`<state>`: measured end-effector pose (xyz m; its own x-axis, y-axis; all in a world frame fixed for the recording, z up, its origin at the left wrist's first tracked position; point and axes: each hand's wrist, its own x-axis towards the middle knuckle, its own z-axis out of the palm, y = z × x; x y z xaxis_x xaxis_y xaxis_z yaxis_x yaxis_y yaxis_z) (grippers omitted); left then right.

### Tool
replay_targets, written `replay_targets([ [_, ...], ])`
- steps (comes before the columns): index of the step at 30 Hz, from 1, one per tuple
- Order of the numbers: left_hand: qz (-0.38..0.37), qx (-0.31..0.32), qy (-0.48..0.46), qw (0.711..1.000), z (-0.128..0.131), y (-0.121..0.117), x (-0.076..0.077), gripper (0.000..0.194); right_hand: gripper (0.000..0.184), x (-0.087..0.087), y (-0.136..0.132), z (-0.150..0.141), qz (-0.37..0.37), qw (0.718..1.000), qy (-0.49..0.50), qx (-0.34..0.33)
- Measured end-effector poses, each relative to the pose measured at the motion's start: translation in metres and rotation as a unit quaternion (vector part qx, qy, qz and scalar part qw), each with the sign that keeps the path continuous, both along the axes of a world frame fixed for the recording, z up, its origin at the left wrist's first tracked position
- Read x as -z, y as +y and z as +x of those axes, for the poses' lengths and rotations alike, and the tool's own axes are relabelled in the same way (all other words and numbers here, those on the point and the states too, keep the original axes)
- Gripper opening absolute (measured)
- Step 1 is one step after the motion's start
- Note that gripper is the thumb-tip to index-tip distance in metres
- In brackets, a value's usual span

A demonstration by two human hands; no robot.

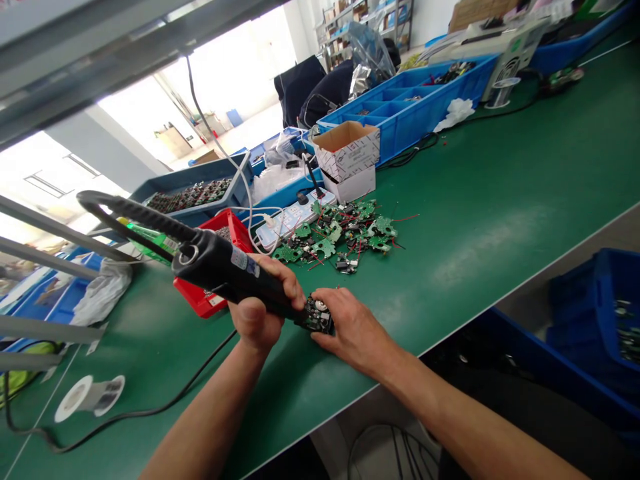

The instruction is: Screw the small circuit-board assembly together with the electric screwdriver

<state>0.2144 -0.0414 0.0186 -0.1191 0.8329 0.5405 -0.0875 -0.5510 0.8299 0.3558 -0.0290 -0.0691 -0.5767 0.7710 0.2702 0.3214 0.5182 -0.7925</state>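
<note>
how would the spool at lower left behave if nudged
The spool would probably roll, since it seems to rest on the edges of its round flanges. Rolled toward the person, it might bump the black cable lying close by. It should keep its shape, as the flanges look stiff.

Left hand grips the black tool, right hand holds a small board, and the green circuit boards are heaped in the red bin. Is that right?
Not quite: the head view shows the green circuit boards heaped on the table, not in the red bin. The rest stands.
</note>
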Motion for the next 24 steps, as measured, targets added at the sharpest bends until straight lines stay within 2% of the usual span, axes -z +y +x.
replay_targets([
  [14,0.013,-0.013,-0.001,1.0,0.002,0.0,0.006,0.056,0.053,-0.004,-0.001,0.001,-0.004,1.0,-0.002,0.0],
  [24,0.016,0.004,-0.014,1.0,-0.001,0.006,-0.004,0.052,0.057,0.001,0.0,0.0,-0.004,1.0,0.01,0.008],
])
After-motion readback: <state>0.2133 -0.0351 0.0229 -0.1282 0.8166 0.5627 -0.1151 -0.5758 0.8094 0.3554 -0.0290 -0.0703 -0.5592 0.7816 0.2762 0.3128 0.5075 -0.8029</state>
